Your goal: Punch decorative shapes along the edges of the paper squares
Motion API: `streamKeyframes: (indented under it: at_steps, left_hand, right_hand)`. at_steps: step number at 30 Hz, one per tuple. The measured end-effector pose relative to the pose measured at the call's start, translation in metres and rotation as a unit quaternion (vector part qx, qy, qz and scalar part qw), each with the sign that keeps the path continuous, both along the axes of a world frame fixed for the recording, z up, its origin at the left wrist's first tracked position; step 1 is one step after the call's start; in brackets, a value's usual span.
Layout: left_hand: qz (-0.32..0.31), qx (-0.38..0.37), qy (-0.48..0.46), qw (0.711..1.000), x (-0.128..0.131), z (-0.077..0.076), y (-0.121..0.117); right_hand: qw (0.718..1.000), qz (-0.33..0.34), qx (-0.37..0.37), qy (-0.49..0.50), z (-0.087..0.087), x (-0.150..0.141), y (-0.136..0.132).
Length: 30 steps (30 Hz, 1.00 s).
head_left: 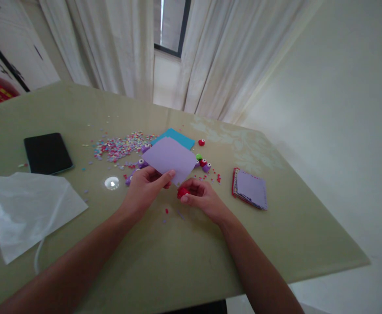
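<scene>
A sheet of light purple paper (169,158) is held up off the table, its near corner pinched between the thumb and fingers of my left hand (148,185). My right hand (202,198) grips a small red craft punch (182,192) just below and right of that corner. Whether the punch touches the paper I cannot tell. Behind the purple sheet lies a blue sheet of paper (174,137), partly covered by it. Several purple punches with round eyes (141,163) sit left of the paper. To its right are a green punch (199,156) and another red punch (202,142).
A heap of multicoloured confetti (122,147) spreads across the table behind my left hand. At the left lie a black tablet or phone (48,152) and a white face mask (37,209). A stack of cut-edged paper (250,189) rests at the right. Curtains (122,48) hang beyond the table.
</scene>
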<state>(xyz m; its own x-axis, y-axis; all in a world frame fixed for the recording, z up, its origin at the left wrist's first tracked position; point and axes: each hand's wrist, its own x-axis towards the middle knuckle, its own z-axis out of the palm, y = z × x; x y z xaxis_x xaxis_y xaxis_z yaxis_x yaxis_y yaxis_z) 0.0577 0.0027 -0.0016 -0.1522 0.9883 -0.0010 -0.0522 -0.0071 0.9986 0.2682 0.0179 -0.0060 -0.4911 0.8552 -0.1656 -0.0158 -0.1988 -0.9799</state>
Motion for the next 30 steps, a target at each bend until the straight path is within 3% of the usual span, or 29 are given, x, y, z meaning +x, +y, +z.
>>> streamKeyframes:
  at_steps: [30]
  left_hand:
    - [-0.019,-0.011,0.007,1.0,0.0009,0.005,-0.002]
  right_hand:
    - [0.997,-0.056,0.042,0.013,0.0036,-0.0018,-0.0001]
